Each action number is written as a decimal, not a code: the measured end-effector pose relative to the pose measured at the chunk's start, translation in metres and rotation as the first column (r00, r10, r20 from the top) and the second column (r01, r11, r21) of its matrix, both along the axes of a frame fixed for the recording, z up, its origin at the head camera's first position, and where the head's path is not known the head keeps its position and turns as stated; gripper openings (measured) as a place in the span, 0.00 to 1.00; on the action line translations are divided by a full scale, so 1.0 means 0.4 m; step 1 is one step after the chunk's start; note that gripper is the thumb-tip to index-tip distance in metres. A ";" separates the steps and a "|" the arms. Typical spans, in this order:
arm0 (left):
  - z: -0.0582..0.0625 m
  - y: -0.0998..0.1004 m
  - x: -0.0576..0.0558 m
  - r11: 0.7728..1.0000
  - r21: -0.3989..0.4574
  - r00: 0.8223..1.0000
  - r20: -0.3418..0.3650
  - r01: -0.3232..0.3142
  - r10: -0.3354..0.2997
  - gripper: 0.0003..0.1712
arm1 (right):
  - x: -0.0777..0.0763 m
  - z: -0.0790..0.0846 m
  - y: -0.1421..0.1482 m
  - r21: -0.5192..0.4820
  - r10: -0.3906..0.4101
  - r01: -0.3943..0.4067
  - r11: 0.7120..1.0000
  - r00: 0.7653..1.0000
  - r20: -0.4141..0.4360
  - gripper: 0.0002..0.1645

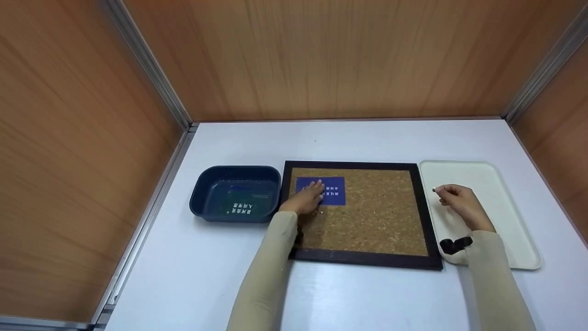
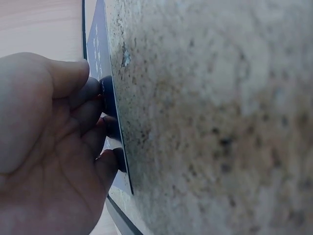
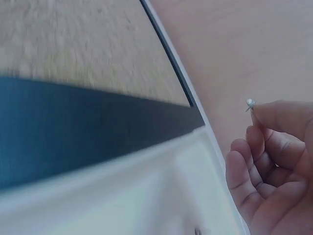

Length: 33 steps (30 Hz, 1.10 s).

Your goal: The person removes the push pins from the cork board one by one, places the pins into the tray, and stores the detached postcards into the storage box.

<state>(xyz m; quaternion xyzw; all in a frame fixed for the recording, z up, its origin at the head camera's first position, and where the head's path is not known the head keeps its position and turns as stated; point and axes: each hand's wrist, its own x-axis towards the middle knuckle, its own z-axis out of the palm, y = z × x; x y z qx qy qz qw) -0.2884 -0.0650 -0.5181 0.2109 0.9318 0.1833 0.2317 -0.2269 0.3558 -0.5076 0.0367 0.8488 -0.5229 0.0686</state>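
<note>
A blue card (image 1: pixel 339 181) with white lettering lies on the upper left of a cork board (image 1: pixel 381 216) in a dark frame. My left hand (image 1: pixel 303 200) rests on the card, its fingertips touching the surface; the left wrist view also shows the card (image 2: pixel 99 46) under the fingers. Over the left edge of a pale tray (image 1: pixel 498 220), my right hand (image 1: pixel 465 207) pinches a small thumbtack (image 3: pixel 250 103) between thumb and forefinger. In the right wrist view the tack's shiny head and short point stick out beyond the fingertips.
A dark blue plastic basin (image 1: pixel 234 218) with white lettering stands left of the board, close to its frame (image 1: pixel 367 259). The tray adjoins the board's right side. Wooden panels (image 1: pixel 344 59) enclose the white table (image 1: pixel 193 271) at the back and sides.
</note>
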 end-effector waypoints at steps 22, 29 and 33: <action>-0.002 -0.002 0.007 1.000 0.020 1.000 0.007 -0.012 0.012 0.29 | 0.061 -0.040 0.121 0.117 -0.068 0.068 0.991 0.998 0.000 0.34; -0.001 -0.003 0.006 1.000 0.026 1.000 0.008 -0.005 0.004 0.29 | 0.068 -0.044 0.139 0.182 -0.090 0.084 0.980 0.996 0.026 0.34; 0.002 -0.004 0.004 1.000 0.031 1.000 0.009 -0.001 0.001 0.29 | 0.069 -0.048 0.145 0.182 -0.084 0.075 0.981 0.996 0.042 0.36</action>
